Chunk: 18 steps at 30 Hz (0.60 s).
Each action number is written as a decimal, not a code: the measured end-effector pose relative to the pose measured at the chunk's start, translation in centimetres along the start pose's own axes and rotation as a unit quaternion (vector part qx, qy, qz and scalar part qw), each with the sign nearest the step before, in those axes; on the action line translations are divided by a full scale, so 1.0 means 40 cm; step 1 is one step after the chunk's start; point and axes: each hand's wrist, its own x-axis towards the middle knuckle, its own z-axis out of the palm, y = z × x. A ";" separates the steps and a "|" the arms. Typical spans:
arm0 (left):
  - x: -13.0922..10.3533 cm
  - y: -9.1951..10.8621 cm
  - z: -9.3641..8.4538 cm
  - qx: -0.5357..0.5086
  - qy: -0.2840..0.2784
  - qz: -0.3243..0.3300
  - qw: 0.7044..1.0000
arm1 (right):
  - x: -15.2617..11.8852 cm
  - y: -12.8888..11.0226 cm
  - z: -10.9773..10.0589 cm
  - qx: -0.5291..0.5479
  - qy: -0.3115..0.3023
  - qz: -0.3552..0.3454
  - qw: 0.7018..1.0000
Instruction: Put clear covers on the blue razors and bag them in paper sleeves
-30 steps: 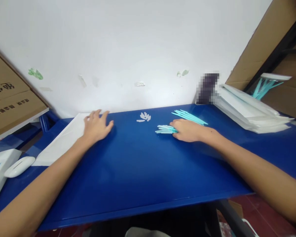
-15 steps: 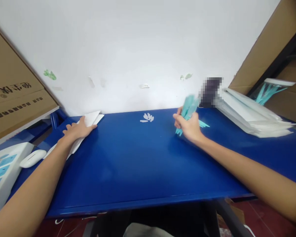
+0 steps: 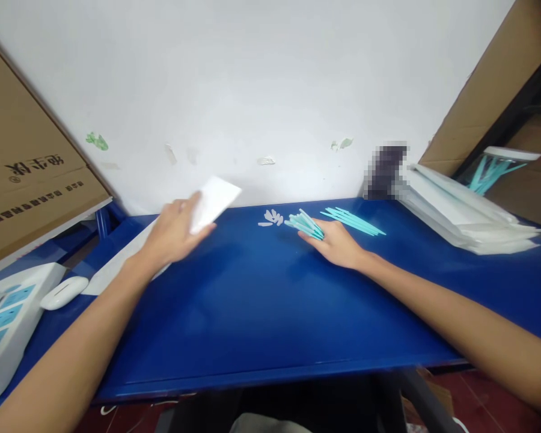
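My left hand (image 3: 171,231) grips a flat white paper piece (image 3: 219,197), perhaps an envelope or bag, raised at a slant above the table. Below that wrist, more white paper (image 3: 119,264) lies on the blue table (image 3: 247,313). In my right hand (image 3: 340,243) is a bundle of thin turquoise sticks (image 3: 304,224), their ends pointing left, low over the tabletop. Several more turquoise sticks (image 3: 355,221) lie loose behind that hand. Small whitish slips (image 3: 273,218) form a little group just left of the bundle's tips.
A white power strip (image 3: 9,319) and a white oval case (image 3: 64,293) sit at the left, below a cardboard box (image 3: 36,198). At the right are stacked white packages (image 3: 471,219) and a clear container of turquoise sticks (image 3: 496,171). A white wall (image 3: 261,90) stands behind.
My left hand has lifted the white paper up and to the right. My right hand has turned the bundle from upright to lying leftward and lower, uncovering the loose sticks.
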 end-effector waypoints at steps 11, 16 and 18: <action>-0.065 0.170 -0.008 -0.201 -0.179 0.197 0.943 | 0.013 0.057 -0.063 -0.186 -0.040 0.007 0.982; -0.042 0.134 -0.051 -0.432 -0.182 0.024 0.883 | 0.002 0.031 -0.046 -0.167 -0.026 -0.029 0.985; -0.035 0.128 -0.065 -0.544 -0.143 -0.079 0.823 | -0.005 0.017 -0.033 -0.143 -0.023 -0.050 0.988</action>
